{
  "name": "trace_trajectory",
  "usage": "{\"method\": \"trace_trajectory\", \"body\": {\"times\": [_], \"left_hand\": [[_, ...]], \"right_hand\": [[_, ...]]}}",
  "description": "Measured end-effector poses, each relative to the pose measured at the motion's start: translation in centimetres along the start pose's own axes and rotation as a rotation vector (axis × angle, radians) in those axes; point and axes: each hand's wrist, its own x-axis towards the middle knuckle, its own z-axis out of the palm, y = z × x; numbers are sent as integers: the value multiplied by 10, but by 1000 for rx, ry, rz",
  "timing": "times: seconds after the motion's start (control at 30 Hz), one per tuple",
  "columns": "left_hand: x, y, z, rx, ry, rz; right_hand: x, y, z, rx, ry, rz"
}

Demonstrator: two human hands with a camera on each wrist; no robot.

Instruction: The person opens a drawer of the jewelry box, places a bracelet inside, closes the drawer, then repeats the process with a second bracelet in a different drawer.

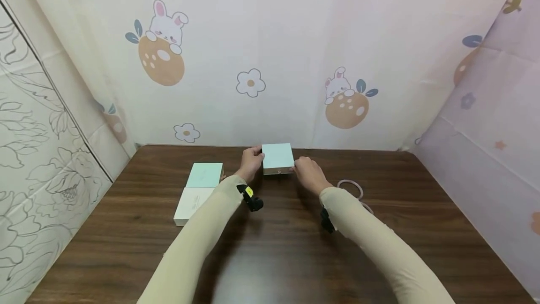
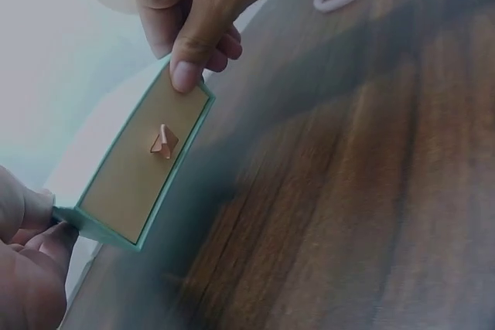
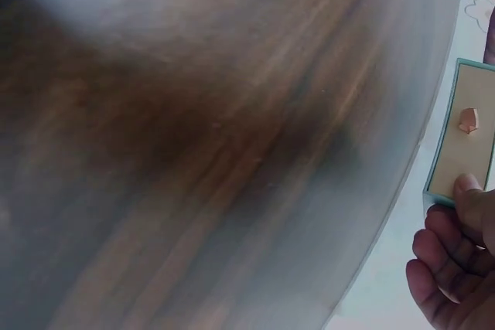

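Observation:
Both hands hold a small mint-green drawer box (image 1: pixel 277 155) near the back of the table. Its tan drawer front (image 2: pixel 128 183) faces the person and carries a small pinkish ribbon tab (image 2: pixel 164 143). My left hand (image 1: pixel 251 162) grips the box's left end between thumb and fingers. At the right end, my right hand (image 1: pixel 310 172) pinches the box, its thumb (image 2: pixel 186 75) on the drawer front by the corner. In the right wrist view, the right hand (image 3: pixel 464 268) has its other fingers curled below that corner.
Left of the arms lie another mint box (image 1: pixel 206 175) and a white box (image 1: pixel 191 203), set against each other and partly covered by the left sleeve. A pale pink looped cord (image 1: pixel 351 183) lies beside the right forearm. Behind the brown table (image 1: pixel 278 257) hangs a printed curtain (image 1: pixel 253 36).

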Motion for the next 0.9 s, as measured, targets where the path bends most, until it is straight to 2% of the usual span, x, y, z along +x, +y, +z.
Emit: {"method": "trace_trajectory", "body": {"times": [0.27, 0.57, 0.9], "left_hand": [[14, -3, 10, 8, 38, -12], [21, -16, 14, -11, -18, -53], [30, -21, 13, 17, -57, -34]], "right_hand": [[14, 5, 7, 28, -40, 48], [18, 4, 17, 43, -82, 96], [22, 6, 26, 46, -80, 117]]}}
